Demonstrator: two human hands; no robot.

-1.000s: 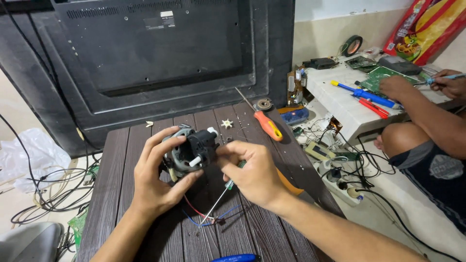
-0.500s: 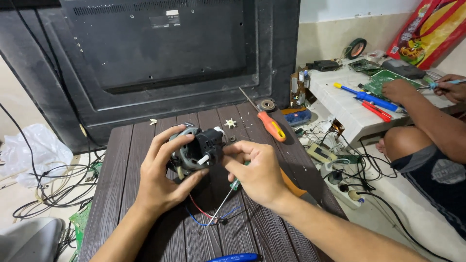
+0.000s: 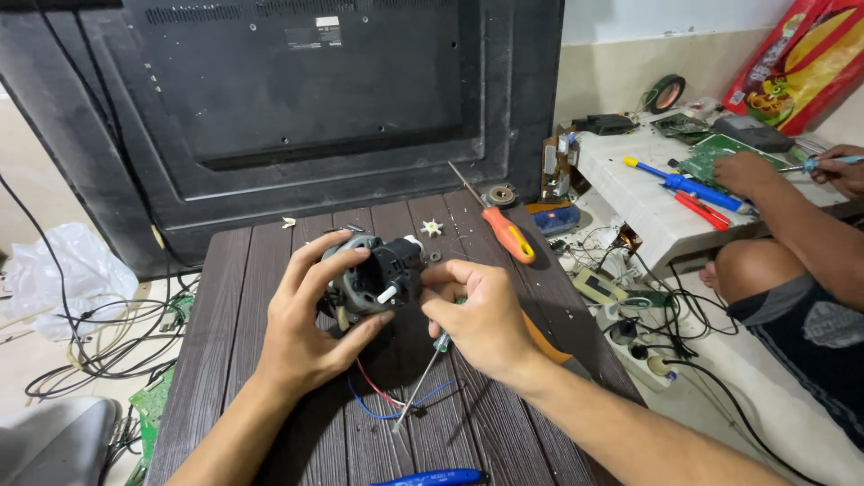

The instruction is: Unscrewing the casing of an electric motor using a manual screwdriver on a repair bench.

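Your left hand (image 3: pixel 301 337) is clamped around the small black-and-grey electric motor with a white shaft stub (image 3: pixel 376 276), held just above the dark slatted worktop (image 3: pixel 225 297). Your right hand (image 3: pixel 481 319) pinches its front while keeping a thin green-handled screwdriver (image 3: pixel 423 378) tucked under the palm. Judge it dense and rigid; grip the metal frame, since the red and blue wires (image 3: pixel 387 403) trailing below your grip look fragile.
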